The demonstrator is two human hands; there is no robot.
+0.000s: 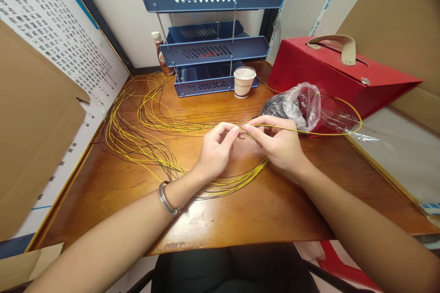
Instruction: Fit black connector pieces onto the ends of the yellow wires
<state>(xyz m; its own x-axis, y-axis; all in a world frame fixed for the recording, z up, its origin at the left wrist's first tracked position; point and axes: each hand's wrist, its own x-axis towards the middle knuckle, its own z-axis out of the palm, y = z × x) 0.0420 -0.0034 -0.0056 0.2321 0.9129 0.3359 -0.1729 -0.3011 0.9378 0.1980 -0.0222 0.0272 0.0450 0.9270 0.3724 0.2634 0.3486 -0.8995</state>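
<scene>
Thin yellow and black wires [237, 184] lie in a long loose bundle across the wooden table, looping at the left and curving round in front of my hands. My left hand [220, 146] is closed in a pinch on the wires near the middle of the table. Just beside it, my right hand [275, 142] pinches a yellow wire [330, 134] between thumb and fingers. That wire runs out to the right and bends back in a wide loop by the red box. The fingertips of both hands nearly meet, and what exactly lies between them is partly hidden.
Behind my right hand sits a clear plastic bag [302, 105] with dark contents. A paper cup [244, 82] stands before the blue tiered rack [215, 50], and a bottle [158, 52] is at its left. A red box [330, 68] with a beige handle fills the back right.
</scene>
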